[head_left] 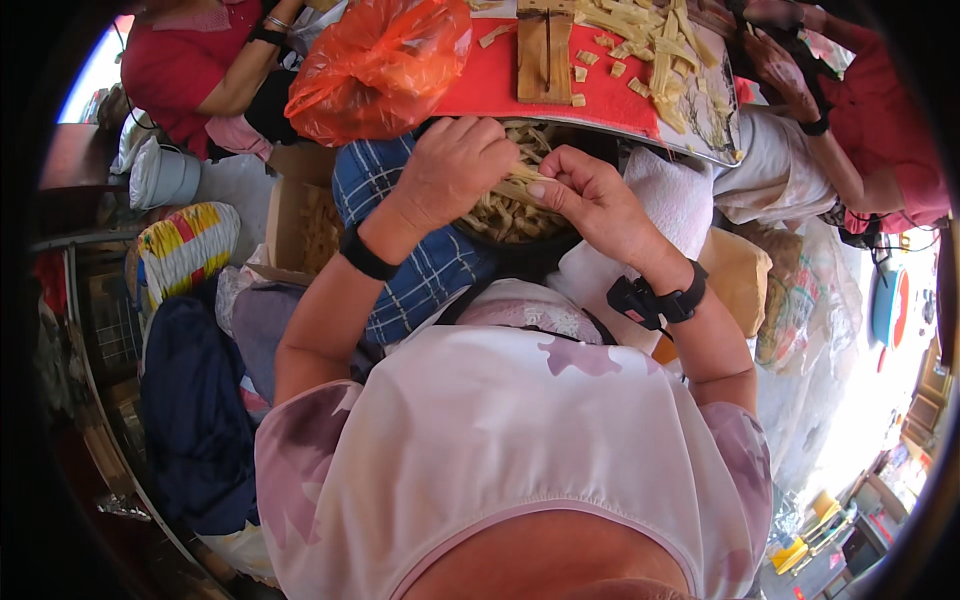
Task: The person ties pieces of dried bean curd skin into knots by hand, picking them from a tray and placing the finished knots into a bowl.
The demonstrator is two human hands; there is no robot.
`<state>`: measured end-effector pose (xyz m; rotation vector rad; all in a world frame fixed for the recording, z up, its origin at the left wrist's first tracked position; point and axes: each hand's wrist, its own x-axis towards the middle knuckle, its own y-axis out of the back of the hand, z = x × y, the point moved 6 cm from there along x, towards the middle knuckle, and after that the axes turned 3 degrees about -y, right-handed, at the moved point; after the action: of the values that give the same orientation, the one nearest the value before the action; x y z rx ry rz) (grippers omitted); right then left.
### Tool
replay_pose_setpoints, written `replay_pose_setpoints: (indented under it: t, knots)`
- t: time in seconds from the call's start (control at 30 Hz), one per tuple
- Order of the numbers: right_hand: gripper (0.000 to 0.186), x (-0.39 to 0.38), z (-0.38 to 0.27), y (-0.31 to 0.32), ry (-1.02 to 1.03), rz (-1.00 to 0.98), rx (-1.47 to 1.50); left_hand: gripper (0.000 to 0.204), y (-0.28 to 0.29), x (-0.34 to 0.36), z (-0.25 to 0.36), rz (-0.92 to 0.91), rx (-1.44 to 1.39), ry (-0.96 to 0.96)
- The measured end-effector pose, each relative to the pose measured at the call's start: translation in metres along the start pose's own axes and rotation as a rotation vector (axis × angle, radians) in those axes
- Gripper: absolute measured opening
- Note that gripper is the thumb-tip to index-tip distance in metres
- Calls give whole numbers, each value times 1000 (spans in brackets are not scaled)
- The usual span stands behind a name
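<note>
Red covering lies over the far bench (488, 92), where I see a grooved wooden block (531, 75) and pale pieces (618, 70) strewn right; co-workers flank it. An orange-red plastic bag (385, 70) bulges at its left — farther left stands a bucket (165, 180). Nearer, my left hand (455, 165) and right hand (595, 195) pinch a pale strip (520, 186) between them — partly blocking the strip-filled basin (562, 252) below.

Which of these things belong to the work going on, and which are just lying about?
Seem to belong to the work:
pale strips pinched by the left fingers and right fingers
strip pile beneath them
slotted wooden block
cut pieces

Seem to be just lying about:
grey bucket
yellow, red and white sack
dark blue cloth
</note>
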<state>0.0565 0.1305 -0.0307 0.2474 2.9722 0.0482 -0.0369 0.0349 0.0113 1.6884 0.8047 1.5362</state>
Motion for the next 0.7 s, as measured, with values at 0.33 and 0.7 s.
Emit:
replay_pose_setpoints:
  t: [0.33, 0.7]
  knots:
    - [17, 28, -23, 32, 211, 334, 44, 11, -38, 9, -57, 53, -663, 478]
    - [18, 66, -28, 82, 293, 534, -233, 16, -66, 33, -89, 117, -1061, 663]
